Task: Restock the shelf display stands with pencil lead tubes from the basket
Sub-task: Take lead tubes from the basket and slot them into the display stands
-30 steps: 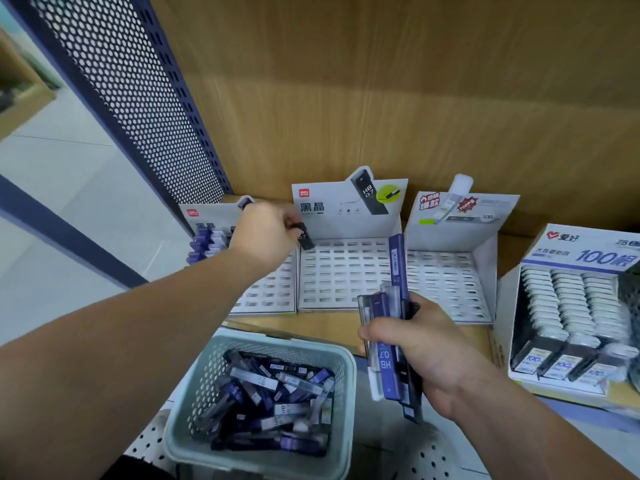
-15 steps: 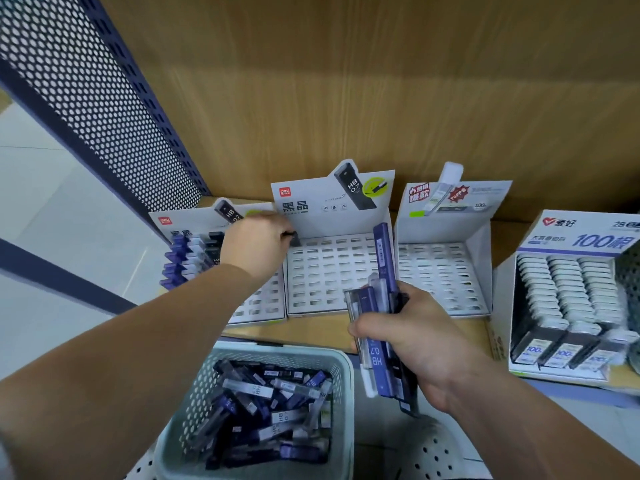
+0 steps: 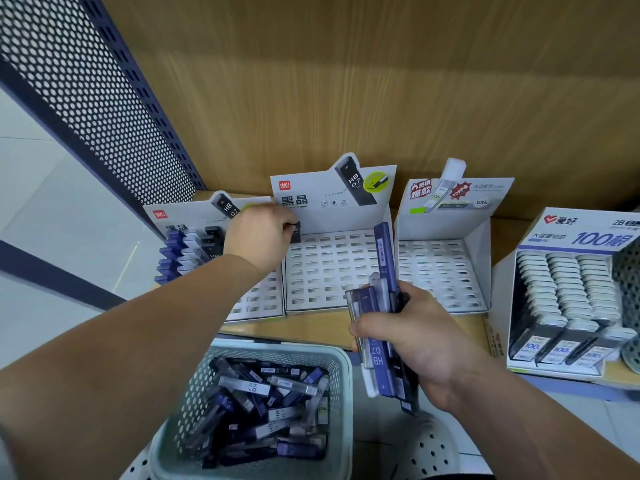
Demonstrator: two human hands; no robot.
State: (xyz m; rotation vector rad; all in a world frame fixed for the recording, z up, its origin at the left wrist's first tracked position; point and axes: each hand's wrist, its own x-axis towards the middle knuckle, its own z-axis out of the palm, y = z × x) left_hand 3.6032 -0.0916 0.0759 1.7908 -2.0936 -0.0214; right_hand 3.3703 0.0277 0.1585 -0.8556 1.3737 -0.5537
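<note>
Pinching tube [image 3: 295, 232], L fingers [image 3: 277, 221]; R [image 3: 419, 344] clutches bundle [image 3: 376, 362].

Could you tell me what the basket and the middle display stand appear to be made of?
Basket: seemingly moulded plastic, pale green, matte, with a perforated lattice wall. Middle display stand: probably printed white cardboard, judging by its folded side flaps and die-cut slots.
</note>
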